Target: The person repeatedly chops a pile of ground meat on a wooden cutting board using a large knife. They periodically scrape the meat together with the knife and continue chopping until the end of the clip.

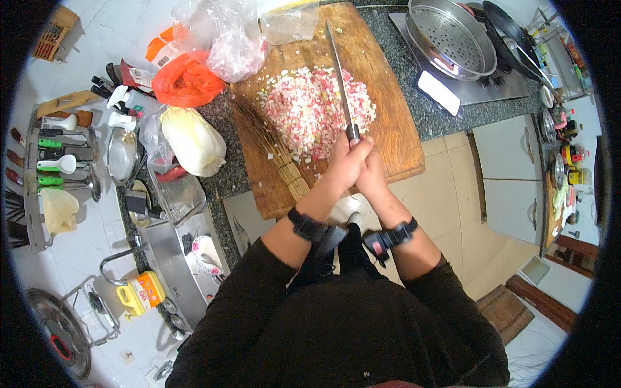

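Note:
Both of my hands are clasped together around the black handle of a kitchen knife (341, 87), whose long blade points away from me. My left hand (343, 167) is in front at the handle, and my right hand (372, 172) presses against it from the right; some fingers are hidden. Under and beside the blade lies a broad heap of finely chopped pink-and-white food (303, 109), spread over a thick wooden cutting board (395, 121). On the board's left part, a bundled straw brush (286, 169) lies close to the heap.
Left of the board are a napa cabbage (194, 140), an orange plastic bag (187, 82) and clear bags (237, 48). A sink (172, 262) is at lower left. A steamer pot (453, 41) stands on the cooktop at right, near a white phone (439, 93).

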Demonstrator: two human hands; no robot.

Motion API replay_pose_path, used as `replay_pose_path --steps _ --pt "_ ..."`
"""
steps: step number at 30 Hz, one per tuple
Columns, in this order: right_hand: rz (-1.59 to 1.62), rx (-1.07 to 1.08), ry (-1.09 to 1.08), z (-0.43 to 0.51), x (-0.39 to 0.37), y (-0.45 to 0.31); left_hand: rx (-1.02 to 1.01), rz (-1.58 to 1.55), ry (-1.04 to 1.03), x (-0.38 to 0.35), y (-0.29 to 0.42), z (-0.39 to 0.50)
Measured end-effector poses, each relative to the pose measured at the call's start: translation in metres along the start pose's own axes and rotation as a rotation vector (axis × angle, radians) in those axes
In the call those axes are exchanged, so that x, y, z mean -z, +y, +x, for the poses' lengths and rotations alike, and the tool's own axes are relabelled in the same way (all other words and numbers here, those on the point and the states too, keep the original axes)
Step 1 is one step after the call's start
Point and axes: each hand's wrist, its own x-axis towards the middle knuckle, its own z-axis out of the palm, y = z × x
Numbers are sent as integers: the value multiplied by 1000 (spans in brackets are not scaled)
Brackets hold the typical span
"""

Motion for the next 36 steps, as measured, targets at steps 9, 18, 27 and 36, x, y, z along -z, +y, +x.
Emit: replay_pose_path --steps 9,18,27,36 --pt "174 -456 -170 1 5 5 26 49 -30 -4 10 -4" --pt "-12 -183 -71 -9 4 4 245 -57 -57 -2 2 -7" --pt "86 -313 -150 -10 10 0 143 8 -66 -9 0 -10" --pt "178 -593 -131 -10 14 -9 399 -2 -72 -11 1 -11"
